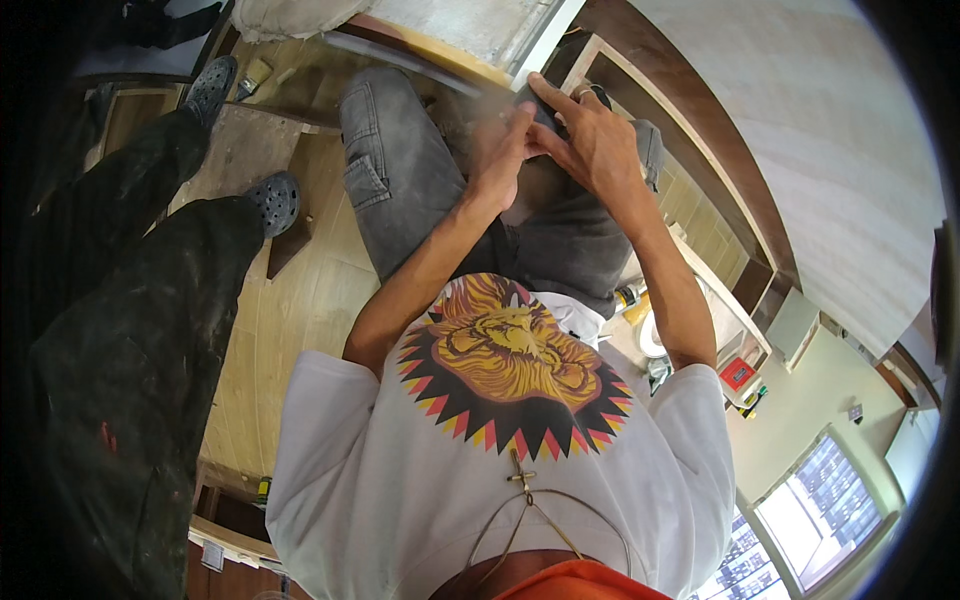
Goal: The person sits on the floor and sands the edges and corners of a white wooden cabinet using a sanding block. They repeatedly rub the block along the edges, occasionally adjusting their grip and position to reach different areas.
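Note:
Before me is a pale panel with a white edge strip and a wooden side. At its near corner my right hand has its index finger stretched along the strip's end. A dark grey flat piece, its kind unclear, lies under that hand's fingers and appears held there. My left hand is close beside it, fingertips near the right thumb. Part of the left hand is blurred, so its grip cannot be made out. Both hands are above and between my knees, in grey cargo trousers.
At the left stands another person in dark trousers and grey clogs. A paintbrush lies near a board on the wood-look floor. On my right are a wooden cabinet frame and a red-topped box.

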`<action>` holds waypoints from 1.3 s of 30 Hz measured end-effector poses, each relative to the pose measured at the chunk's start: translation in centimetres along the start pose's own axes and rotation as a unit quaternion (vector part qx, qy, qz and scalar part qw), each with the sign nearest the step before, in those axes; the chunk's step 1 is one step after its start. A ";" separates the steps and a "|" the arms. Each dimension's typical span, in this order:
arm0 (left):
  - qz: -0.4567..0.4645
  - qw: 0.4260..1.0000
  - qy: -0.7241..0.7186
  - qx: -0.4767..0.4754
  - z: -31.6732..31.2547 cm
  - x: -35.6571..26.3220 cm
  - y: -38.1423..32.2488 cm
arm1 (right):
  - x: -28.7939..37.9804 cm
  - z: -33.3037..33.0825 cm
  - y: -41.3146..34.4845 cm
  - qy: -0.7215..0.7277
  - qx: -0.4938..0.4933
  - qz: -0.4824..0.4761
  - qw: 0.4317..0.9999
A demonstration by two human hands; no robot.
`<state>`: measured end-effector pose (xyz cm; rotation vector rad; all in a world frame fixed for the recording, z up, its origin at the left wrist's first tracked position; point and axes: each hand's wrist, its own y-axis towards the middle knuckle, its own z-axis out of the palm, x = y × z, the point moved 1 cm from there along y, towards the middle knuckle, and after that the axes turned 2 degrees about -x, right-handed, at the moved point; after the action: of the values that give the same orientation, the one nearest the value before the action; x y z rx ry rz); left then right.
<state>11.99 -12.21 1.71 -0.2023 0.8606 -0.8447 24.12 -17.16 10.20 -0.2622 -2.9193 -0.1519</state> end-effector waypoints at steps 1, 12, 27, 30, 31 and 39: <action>-0.003 1.000 0.000 -0.003 -0.1 0.0 0.0 | 0.1 0.0 -0.1 0.002 0.006 0.006 1.000; -0.004 1.000 -0.015 0.016 -0.5 -0.1 0.0 | 0.9 -0.4 0.1 0.019 0.070 0.068 0.995; 0.009 0.999 0.029 0.008 -1.3 -1.0 1.0 | 0.4 2.3 0.2 0.019 -0.019 0.029 0.999; 0.007 1.000 0.022 0.020 -1.4 -1.3 0.3 | 0.9 2.0 0.2 0.027 0.021 0.054 0.998; 0.008 0.999 0.023 0.025 -1.4 -1.3 0.3 | 1.1 1.8 0.2 0.032 0.025 0.057 0.998; 0.033 0.998 0.030 0.043 -3.0 -0.4 1.8 | 1.2 2.2 0.4 0.044 -0.027 0.017 0.999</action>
<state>10.62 -10.27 -0.90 -0.0742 0.8802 -0.8274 22.63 -16.33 8.37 -0.3046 -2.8244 -0.2326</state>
